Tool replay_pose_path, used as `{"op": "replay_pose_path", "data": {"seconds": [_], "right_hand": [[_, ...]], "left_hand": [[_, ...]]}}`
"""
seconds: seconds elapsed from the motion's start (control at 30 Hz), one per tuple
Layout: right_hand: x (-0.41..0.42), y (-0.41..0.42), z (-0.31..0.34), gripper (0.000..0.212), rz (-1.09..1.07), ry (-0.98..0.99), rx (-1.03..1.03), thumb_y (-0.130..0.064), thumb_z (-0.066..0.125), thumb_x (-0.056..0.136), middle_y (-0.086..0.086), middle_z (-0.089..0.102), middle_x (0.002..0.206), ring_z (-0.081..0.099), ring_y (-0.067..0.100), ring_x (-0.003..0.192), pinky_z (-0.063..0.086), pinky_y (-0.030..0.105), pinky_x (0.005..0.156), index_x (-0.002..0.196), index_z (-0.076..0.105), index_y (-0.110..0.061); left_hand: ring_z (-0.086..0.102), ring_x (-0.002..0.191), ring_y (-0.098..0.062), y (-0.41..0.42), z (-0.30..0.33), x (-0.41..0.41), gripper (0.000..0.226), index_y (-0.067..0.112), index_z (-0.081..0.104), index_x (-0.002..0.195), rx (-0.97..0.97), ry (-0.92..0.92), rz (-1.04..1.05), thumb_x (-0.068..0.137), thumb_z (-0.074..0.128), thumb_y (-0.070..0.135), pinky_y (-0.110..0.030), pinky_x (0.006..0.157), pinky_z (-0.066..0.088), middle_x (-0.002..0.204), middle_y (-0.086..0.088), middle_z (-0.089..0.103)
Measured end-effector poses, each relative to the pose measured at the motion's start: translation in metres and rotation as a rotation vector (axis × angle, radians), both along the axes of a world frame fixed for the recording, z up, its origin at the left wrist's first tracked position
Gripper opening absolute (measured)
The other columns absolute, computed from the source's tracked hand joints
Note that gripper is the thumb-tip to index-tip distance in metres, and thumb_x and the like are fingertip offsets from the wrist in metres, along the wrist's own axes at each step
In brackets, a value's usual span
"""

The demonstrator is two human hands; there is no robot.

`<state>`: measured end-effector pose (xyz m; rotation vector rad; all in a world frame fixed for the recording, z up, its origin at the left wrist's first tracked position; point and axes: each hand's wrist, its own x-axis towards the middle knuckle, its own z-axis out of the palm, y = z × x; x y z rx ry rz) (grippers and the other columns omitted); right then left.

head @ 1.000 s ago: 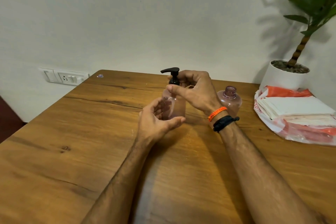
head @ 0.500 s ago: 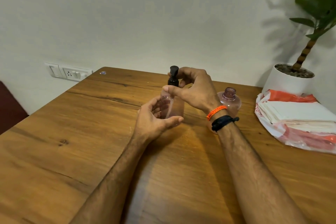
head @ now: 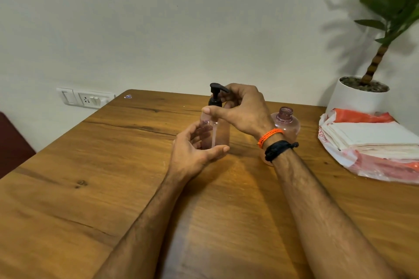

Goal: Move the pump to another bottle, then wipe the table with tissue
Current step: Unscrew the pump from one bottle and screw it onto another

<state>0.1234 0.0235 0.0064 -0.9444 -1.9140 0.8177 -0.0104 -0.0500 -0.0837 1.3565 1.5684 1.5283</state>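
**Pump nozzle turned while both hands stay on the first bottle**

The black pump (head: pixel 215 95) sits on top of the clear pink bottle (head: pixel 215 132), which stands upright on the wooden surface (head: pixel 90 176). The right hand (head: pixel 242 108) is curled round the collar of the pump from the right side, thumb in front. The left hand (head: pixel 195 149) holds the lower body of the bottle with curved fingers and the thumb across the front. Compared with half a second ago, the nozzle of the pump now points to the right, toward the right hand; before, it pointed toward the camera, and a second ago it pointed left. Both hands keep the same places.

The second bottle (head: pixel 286 122), open at its neck, stands just behind the right wrist. The pack of tissue (head: pixel 371 142) lies at the right side of the surface, near a white plant pot (head: pixel 353 102).
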Motion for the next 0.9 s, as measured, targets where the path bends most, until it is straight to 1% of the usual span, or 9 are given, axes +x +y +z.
{"op": "replay_pose_path", "data": {"seconds": [0.13,0.2,0.3,0.37,0.5,0.57,0.67,0.73,0.9], "right_hand": [[0.0028,0.0009,0.0003,0.04,0.061,0.018,-0.042,-0.029,0.084,0.07,-0.01,0.074,0.097,0.064,0.011,0.081,0.057,0.031,0.083,0.107,0.07,-0.021],[0.002,0.0019,-0.0012,0.04,0.062,0.017,-0.034,-0.033,0.084,0.069,-0.01,0.073,0.095,0.065,0.013,0.082,0.057,0.03,0.08,0.105,0.07,-0.023],[-0.0005,0.0031,-0.005,0.036,0.015,0.031,-0.041,-0.046,0.085,0.059,-0.014,0.07,0.084,0.059,-0.001,0.07,0.052,0.015,0.064,0.086,0.067,-0.03],[-0.0009,0.0036,-0.0055,0.034,0.007,0.061,-0.056,-0.044,0.086,0.059,-0.013,0.07,0.082,0.059,-0.004,0.069,0.05,0.011,0.062,0.084,0.067,-0.03],[0.0029,0.0048,-0.003,0.038,0.098,0.058,-0.069,-0.027,0.085,0.068,-0.009,0.074,0.095,0.068,0.004,0.085,0.055,0.023,0.078,0.103,0.07,-0.021],[0.0033,0.0049,-0.0035,0.04,0.107,0.043,-0.05,-0.029,0.086,0.067,-0.011,0.072,0.096,0.064,0.0,0.079,0.054,0.021,0.076,0.103,0.068,-0.025],[0.0003,0.0025,-0.0055,0.04,0.031,0.027,-0.023,-0.045,0.087,0.059,-0.014,0.068,0.089,0.059,0.0,0.073,0.051,0.015,0.065,0.089,0.064,-0.034],[-0.0009,0.0026,-0.0064,0.035,0.011,0.058,-0.024,-0.042,0.087,0.06,-0.013,0.068,0.084,0.057,-0.001,0.069,0.05,0.013,0.063,0.086,0.066,-0.031],[0.0032,0.0022,-0.0017,0.036,0.09,0.019,-0.043,-0.024,0.083,0.072,-0.007,0.073,0.098,0.065,0.018,0.084,0.057,0.032,0.082,0.106,0.071,-0.019]], "left_hand": [[0.067,0.112,-0.012,0.0016,-0.0011,0.0001,0.083,0.024,0.059,0.126,-0.005,0.002,0.001,0.052,0.094,0.04,-0.043,0.093,0.058,0.12,0.003,0.07],[0.067,0.112,-0.012,0.0021,-0.0018,-0.0006,0.083,0.024,0.059,0.127,-0.008,-0.001,0.0,0.053,0.093,0.04,-0.043,0.092,0.058,0.121,0.004,0.069],[0.066,0.112,-0.01,0.0019,-0.0014,-0.0003,0.084,0.025,0.058,0.127,-0.008,0.012,0.0,0.052,0.092,0.045,-0.042,0.093,0.058,0.121,0.006,0.069],[0.067,0.111,-0.011,0.0017,-0.0007,0.0001,0.081,0.025,0.059,0.126,-0.009,0.01,0.001,0.054,0.093,0.04,-0.042,0.092,0.058,0.12,0.005,0.069],[0.067,0.11,-0.011,0.0013,0.0001,0.0003,0.08,0.022,0.059,0.127,-0.016,-0.005,0.0,0.056,0.094,0.033,-0.04,0.092,0.059,0.12,0.004,0.069],[0.067,0.11,-0.01,0.0011,0.0004,0.0003,0.082,0.022,0.058,0.128,-0.018,-0.01,-0.003,0.055,0.093,0.033,-0.04,0.092,0.058,0.121,0.004,0.069],[0.066,0.113,-0.011,0.0002,0.0014,0.0004,0.084,0.022,0.057,0.131,-0.026,-0.019,-0.012,0.055,0.093,0.033,-0.042,0.095,0.057,0.123,0.004,0.068],[0.066,0.113,-0.012,0.0001,0.0025,0.001,0.087,0.021,0.057,0.13,-0.026,-0.024,-0.013,0.052,0.092,0.038,-0.043,0.095,0.057,0.122,0.003,0.068],[0.067,0.111,-0.011,0.0008,0.0013,0.0006,0.085,0.021,0.058,0.129,-0.031,-0.023,-0.007,0.053,0.093,0.035,-0.042,0.094,0.057,0.121,0.003,0.069]]}}
